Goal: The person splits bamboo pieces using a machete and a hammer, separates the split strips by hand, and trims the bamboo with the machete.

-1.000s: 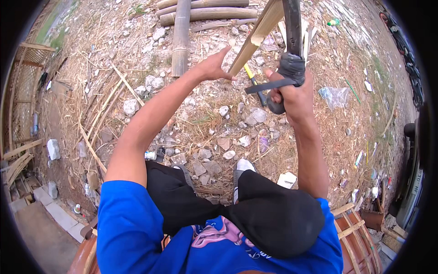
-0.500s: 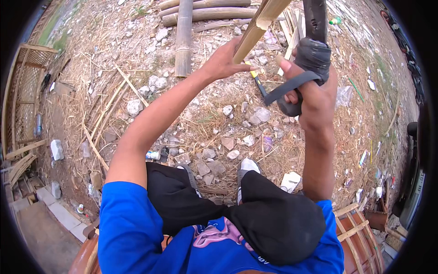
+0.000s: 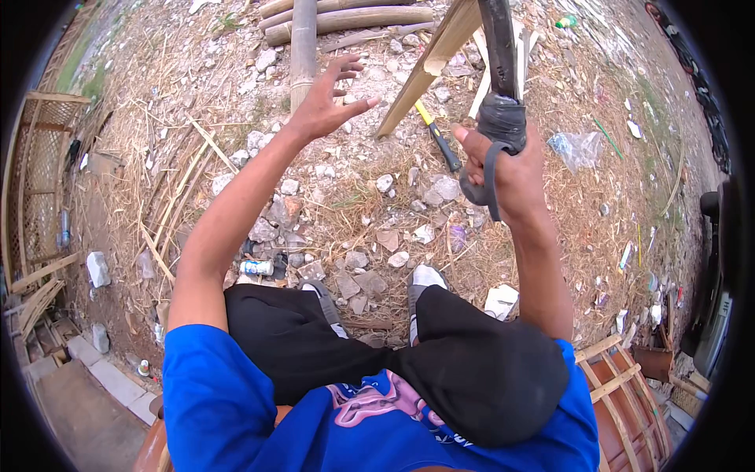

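Observation:
My right hand [image 3: 503, 169] grips a machete [image 3: 501, 59] by its black tape-wrapped handle, and a dark strap hangs in a loop over the hand. The dark blade points away from me and leaves the top of the view. Beside it a split bamboo pole [image 3: 429, 69] slants down from the top edge, its lower end near the ground. Whether the blade touches the pole cannot be made out. My left hand [image 3: 324, 106] is in the air left of that pole, fingers spread, holding nothing. Behind it lies a round grey bamboo pole [image 3: 303, 47].
Several bamboo poles [image 3: 346, 22] lie stacked at the top. A yellow-and-black tool handle [image 3: 436, 135] rests on the stony, straw-covered ground. Around my feet are stones, a can [image 3: 256, 267] and thin bamboo strips [image 3: 185, 177]. A woven lattice panel [image 3: 43, 157] stands at the left.
My left hand has let go of the split bamboo pole and moved left, its fingers opening. The machete and my right hand have shifted slightly left.

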Demonstrator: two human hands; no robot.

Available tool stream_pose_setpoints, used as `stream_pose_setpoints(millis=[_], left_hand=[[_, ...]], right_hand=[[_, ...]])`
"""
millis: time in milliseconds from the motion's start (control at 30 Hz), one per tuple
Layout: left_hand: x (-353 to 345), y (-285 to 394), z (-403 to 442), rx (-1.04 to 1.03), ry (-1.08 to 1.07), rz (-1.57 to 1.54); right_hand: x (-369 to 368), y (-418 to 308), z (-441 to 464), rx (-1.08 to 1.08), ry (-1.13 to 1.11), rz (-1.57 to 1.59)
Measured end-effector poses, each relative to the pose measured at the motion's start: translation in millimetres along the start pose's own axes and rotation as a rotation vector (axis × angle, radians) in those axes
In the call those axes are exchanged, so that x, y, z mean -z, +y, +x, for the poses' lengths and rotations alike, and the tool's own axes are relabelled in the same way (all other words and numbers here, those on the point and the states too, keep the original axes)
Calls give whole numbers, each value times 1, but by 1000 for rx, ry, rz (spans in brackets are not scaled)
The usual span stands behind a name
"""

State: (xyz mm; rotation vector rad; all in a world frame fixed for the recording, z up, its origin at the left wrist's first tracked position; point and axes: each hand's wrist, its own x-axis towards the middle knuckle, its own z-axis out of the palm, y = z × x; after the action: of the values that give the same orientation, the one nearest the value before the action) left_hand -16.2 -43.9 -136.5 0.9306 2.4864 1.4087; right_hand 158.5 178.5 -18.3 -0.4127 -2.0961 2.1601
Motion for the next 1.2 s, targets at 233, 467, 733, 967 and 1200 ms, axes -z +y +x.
stream_pose_setpoints(millis=[233,467,733,967,1200], left_hand=[[-30,43,2,-124,-22,-134],[-63,58,8,-5,212,-491],[-65,57,18,-162,299,-442],[-59,48,22,-320,277,-339],[-67,44,30,-207,187,-398]], right_hand=[[-18,-1,-16,109,-106,-141],[-31,3,-28,107,-154,-94],[-15,-6,-29,14,-236,-106],[19,-20,-19,-146,-329,-201],[11,-24,-22,-104,-260,-209]])
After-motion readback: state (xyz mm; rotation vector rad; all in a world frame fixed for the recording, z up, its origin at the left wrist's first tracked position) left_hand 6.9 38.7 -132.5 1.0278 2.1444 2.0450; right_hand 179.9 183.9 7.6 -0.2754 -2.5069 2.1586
